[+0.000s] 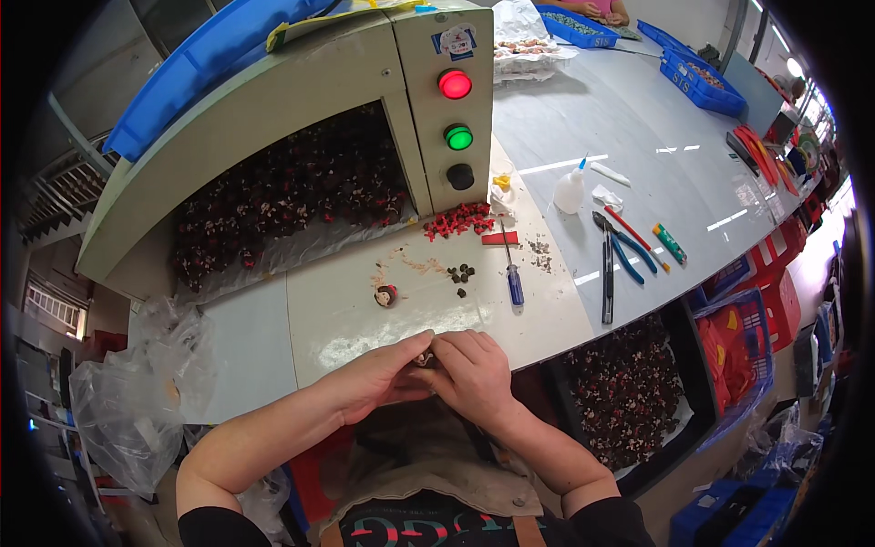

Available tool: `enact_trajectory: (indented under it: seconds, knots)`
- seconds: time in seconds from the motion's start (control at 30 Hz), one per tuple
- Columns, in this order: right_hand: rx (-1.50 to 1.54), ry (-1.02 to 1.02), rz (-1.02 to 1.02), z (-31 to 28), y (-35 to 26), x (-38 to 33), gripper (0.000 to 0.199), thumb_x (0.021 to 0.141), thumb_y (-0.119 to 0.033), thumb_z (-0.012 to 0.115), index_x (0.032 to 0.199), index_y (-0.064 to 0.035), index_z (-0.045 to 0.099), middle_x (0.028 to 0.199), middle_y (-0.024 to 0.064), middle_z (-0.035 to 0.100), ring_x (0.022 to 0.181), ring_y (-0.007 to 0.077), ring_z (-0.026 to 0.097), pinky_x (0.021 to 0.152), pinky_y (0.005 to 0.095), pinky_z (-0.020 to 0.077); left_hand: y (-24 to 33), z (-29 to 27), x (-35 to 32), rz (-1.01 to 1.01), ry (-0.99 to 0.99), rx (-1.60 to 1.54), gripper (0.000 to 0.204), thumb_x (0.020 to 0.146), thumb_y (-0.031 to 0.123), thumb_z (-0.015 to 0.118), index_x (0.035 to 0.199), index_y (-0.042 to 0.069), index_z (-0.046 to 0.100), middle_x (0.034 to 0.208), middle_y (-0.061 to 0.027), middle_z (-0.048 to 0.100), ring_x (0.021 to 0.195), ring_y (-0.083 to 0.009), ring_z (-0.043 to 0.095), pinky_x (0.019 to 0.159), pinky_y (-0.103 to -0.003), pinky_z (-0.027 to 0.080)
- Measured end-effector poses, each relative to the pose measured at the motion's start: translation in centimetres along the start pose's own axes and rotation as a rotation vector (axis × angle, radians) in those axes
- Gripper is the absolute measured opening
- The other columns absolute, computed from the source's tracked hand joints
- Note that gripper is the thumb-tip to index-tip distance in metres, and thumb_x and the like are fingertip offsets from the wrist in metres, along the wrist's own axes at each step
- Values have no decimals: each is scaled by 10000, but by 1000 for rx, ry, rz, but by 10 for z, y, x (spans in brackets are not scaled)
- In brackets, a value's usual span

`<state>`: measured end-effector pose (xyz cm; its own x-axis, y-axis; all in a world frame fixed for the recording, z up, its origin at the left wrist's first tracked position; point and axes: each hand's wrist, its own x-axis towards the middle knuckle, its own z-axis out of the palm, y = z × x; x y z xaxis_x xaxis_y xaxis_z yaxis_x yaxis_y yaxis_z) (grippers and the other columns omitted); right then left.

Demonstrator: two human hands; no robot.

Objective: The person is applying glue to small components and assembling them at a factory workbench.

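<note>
Close to my body, at the near edge of the table, my left hand (378, 374) and my right hand (480, 376) meet around a small figure part (424, 360). Their fingers are closed on it and cover most of it, so its exact kind is hidden. Just beyond them on the cream board lies a small painted figurine (386, 295) in red, black and pale tones. Pale scraps, small dark pieces (461, 273) and a pile of small red pieces (458, 221) lie farther off. To their right, a blue-handled screwdriver (515, 284) rests near a red strip (499, 239).
A machine (415, 109) with red and green lights stands ahead left, its opening full of small figurines (292, 201). Rightward lie pliers (631, 255), a black slim tool (608, 283) and a squeeze bottle (570, 193). A black tray (700, 401) of figurines sits lower right. Someone sits far back.
</note>
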<state>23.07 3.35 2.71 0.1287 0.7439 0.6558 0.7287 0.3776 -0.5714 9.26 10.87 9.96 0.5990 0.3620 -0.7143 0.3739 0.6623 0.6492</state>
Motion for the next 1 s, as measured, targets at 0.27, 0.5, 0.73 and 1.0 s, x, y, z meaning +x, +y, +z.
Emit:
enact_trajectory:
  seconds: [0.27,0.5,0.73,1.0]
  knots:
    - [1,-20,-6,1,-1,0,354,629,-212,759,878,-17,600,846,85,605,716,248,578,624,346,442,0,0,0,6,9,-8,446,926,489,453,1151,110,526,1085,-10,546,997,-104,537,945,-340,433]
    - [3,23,-19,2,0,1,304,648,-230,740,839,-50,586,799,65,585,688,249,561,584,351,425,-7,-5,6,6,7,-1,427,919,499,464,1153,146,514,1088,8,547,1024,-109,534,902,-340,445]
    - [-15,70,-8,8,4,-4,310,633,-243,742,835,-59,596,804,52,582,677,230,553,586,341,422,-6,-4,5,69,-22,4,431,902,496,496,1142,139,514,1076,-3,554,1010,-114,541,906,-346,444]
    - [23,92,-20,8,8,-5,321,629,-229,737,866,-61,601,769,36,550,668,209,542,580,320,417,-3,-1,6,13,31,22,467,898,509,492,1159,122,507,1090,-18,552,994,-123,549,914,-357,445]
